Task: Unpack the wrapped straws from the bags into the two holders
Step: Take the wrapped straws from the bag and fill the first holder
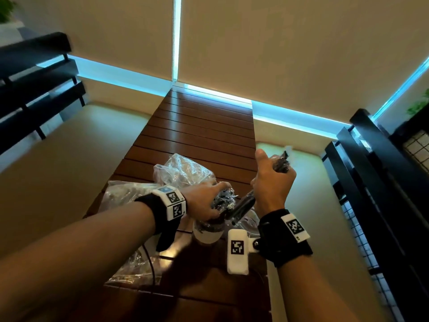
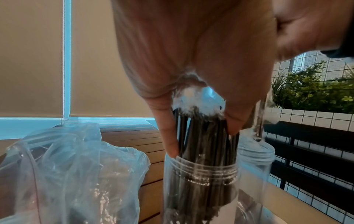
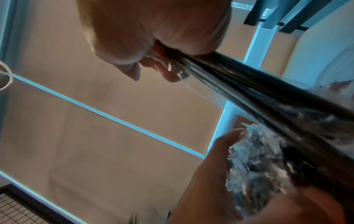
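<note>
1. Forearms fill the near edge of the head view; beyond them the left hand [image 1: 204, 201] sits on top of the wrapped straws [image 2: 205, 145] standing in a clear jar-like holder [image 2: 201, 181] on the slatted wooden desk [image 1: 202, 131].
2. From the left wrist view, the fingers [image 2: 168, 136] of that hand curl down around the bundle's top, pinching it together just above the threaded rim. Judged from this, the step in hand is settling this bundle into the holder.
3. Right hand [image 1: 271, 180] is raised beside it, closed round a second bunch of black straws [image 3: 268, 97] in crinkly clear wrap, tilted with the lower end pointing down toward the holders.
4. A second clear holder [image 2: 256, 156] stands just beside the first, on its right; it looks the likelier target for the right hand's bunch, since the first appears nearly full.
5. To do it well: keep the left hand steadying the packed straws so none spring out, and bring the tilted bunch upright before lowering it.
6. Feed the lower ends inside the rim first; loose wrapper tails may snag on the threads.
7. Crumpled clear plastic bags [image 1: 183, 168] lie behind and to the left on the desk, near the holders; keep them from being dragged along.
</note>
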`<state>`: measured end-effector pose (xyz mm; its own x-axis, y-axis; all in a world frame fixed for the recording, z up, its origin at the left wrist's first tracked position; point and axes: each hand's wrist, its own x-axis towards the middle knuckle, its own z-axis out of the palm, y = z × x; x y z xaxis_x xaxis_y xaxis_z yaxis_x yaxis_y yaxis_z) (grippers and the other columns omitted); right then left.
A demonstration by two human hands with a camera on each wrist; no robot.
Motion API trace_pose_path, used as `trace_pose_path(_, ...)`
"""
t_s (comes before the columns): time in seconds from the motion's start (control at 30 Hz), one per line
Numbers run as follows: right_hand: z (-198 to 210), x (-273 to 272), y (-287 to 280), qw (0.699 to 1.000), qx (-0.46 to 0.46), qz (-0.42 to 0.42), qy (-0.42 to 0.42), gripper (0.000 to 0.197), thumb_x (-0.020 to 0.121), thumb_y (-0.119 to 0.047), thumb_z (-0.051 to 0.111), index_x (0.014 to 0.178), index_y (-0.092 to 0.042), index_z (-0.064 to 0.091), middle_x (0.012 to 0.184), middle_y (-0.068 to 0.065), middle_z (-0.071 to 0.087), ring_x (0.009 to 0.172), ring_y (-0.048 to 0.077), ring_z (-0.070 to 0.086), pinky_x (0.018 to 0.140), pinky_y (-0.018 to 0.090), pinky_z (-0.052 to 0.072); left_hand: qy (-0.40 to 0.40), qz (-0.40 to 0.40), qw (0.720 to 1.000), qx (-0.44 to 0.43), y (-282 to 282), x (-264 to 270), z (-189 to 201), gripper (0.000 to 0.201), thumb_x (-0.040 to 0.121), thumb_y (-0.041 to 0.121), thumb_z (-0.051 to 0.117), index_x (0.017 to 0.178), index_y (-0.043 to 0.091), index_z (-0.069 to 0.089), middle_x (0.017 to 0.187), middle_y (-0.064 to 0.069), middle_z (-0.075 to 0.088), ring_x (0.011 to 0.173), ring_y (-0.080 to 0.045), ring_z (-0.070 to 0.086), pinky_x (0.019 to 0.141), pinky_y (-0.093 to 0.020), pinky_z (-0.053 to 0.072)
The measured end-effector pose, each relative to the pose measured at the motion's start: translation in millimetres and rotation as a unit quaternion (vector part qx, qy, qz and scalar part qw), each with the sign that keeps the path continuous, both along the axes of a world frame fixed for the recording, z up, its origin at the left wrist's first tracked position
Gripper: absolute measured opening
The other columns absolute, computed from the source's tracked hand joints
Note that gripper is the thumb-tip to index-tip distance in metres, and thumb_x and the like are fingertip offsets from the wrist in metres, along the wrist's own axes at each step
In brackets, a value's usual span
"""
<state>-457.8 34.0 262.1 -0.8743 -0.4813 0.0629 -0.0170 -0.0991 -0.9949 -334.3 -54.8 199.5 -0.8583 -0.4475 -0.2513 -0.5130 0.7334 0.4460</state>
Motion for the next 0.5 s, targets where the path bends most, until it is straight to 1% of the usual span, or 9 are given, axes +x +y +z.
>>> trace_pose_path(0.03, -3.2, 0.0, 0.7, 1.000, -0.009, 0.000, -0.007, 0.038, 0.075, -0.045, 0.078, 0.071, -0.018, 0.051, 0.054, -0.005, 0.049, 0.052, 0.021, 0.047, 0.061, 0.037, 0.047, 0.005, 0.001, 1.000, 0.001, 1.4, -0.1, -0.5, 0.085, 0.084, 0.034, 0.068, 0.153, 0.032, 0.018, 0.145, -0.011, 0.037, 0.129, -0.031, 0.047, 0.104, -0.043, 0.047)
trace_pose_path(0.13, -8.8, 4.0, 2.8, 0.998, -0.053, -0.004, -0.021, 0.040, 0.088, -0.029, 0.074, 0.061, -0.019, 0.046, 0.043, -0.010, 0.044, 0.041, 0.015, 0.041, 0.052, 0.030, 0.041, 0.028, 0.007, 1.000, 0.002, 4.1, 0.7, -1.2, 0.084, 0.084, 0.033, 0.069, 0.153, 0.030, 0.020, 0.143, -0.011, 0.038, 0.126, -0.031, 0.050, 0.103, -0.040, 0.048)
trace_pose_path(0.2, -11.7, 6.4, 3.5, 0.997, -0.072, -0.009, -0.035, 0.043, 0.090, -0.029, 0.073, 0.060, -0.018, 0.045, 0.042, -0.008, 0.042, 0.035, 0.011, 0.037, 0.046, 0.026, 0.037, 0.033, 0.012, 0.999, 0.006, 3.3, 2.1, 0.0, 0.091, 0.081, 0.033, 0.073, 0.154, 0.029, 0.018, 0.144, -0.009, 0.036, 0.126, -0.030, 0.050, 0.102, -0.036, 0.047)
trace_pose_path(0.23, -15.5, 6.8, 2.1, 0.996, -0.081, -0.014, -0.040, 0.042, 0.090, -0.031, 0.072, 0.061, -0.017, 0.045, 0.043, -0.006, 0.042, 0.034, 0.011, 0.035, 0.044, 0.025, 0.035, 0.026, 0.012, 1.000, 0.008, 2.3, 3.0, 1.0, 0.098, 0.078, 0.036, 0.077, 0.154, 0.029, 0.016, 0.145, -0.008, 0.034, 0.126, -0.029, 0.050, 0.101, -0.034, 0.046)
trace_pose_path(0.3, -21.7, 9.8, -0.3, 0.994, -0.098, -0.019, -0.041, 0.043, 0.087, -0.039, 0.073, 0.067, -0.012, 0.047, 0.049, 0.000, 0.044, 0.035, 0.013, 0.037, 0.044, 0.027, 0.037, -0.002, 0.012, 1.000, 0.006, 2.4, 4.2, 1.5, 0.115, 0.068, 0.048, 0.084, 0.155, 0.031, 0.010, 0.147, -0.006, 0.030, 0.129, -0.028, 0.047, 0.101, -0.033, 0.044)
trace_pose_path(0.37, -30.0, 13.9, -3.1, 0.993, -0.110, -0.019, -0.036, 0.052, 0.078, -0.054, 0.075, 0.069, -0.009, 0.051, 0.054, 0.005, 0.047, 0.040, 0.017, 0.041, 0.051, 0.032, 0.042, -0.024, 0.022, 0.999, -0.024, 5.4, 4.4, -1.5, 0.124, 0.058, 0.063, 0.084, 0.153, 0.034, 0.009, 0.149, -0.005, 0.029, 0.130, -0.029, 0.046, 0.103, -0.039, 0.047)
trace_pose_path(0.43, -35.9, 17.3, -4.0, 0.992, -0.119, -0.019, -0.038, 0.048, 0.074, -0.058, 0.073, 0.058, -0.018, 0.053, 0.049, 0.001, 0.048, 0.040, 0.018, 0.041, 0.054, 0.033, 0.041, -0.014, 0.033, 0.997, -0.070, 9.5, 3.6, -8.9, 0.118, 0.056, 0.072, 0.078, 0.149, 0.035, 0.015, 0.144, -0.005, 0.035, 0.121, -0.031, 0.055, 0.096, -0.044, 0.053)
trace_pose_path(0.47, -37.8, 18.1, -4.2, 0.991, -0.127, -0.018, -0.035, 0.046, 0.075, -0.057, 0.072, 0.052, -0.023, 0.052, 0.047, -0.001, 0.047, 0.039, 0.017, 0.040, 0.054, 0.032, 0.040, 0.000, 0.035, 0.996, -0.086, 11.5, 2.8, -12.2, 0.112, 0.057, 0.072, 0.077, 0.145, 0.034, 0.019, 0.140, -0.005, 0.039, 0.114, -0.031, 0.059, 0.090, -0.045, 0.056)
trace_pose_path(0.5, -39.3, 17.8, -3.7, 0.990, -0.135, -0.015, -0.033, 0.046, 0.076, -0.057, 0.071, 0.049, -0.024, 0.052, 0.045, -0.003, 0.046, 0.037, 0.016, 0.039, 0.053, 0.030, 0.039, 0.010, 0.035, 0.995, -0.097, 13.0, 2.1, -14.5, 0.105, 0.059, 0.070, 0.076, 0.142, 0.033, 0.023, 0.136, -0.006, 0.042, 0.107, -0.031, 0.063, 0.085, -0.045, 0.058)
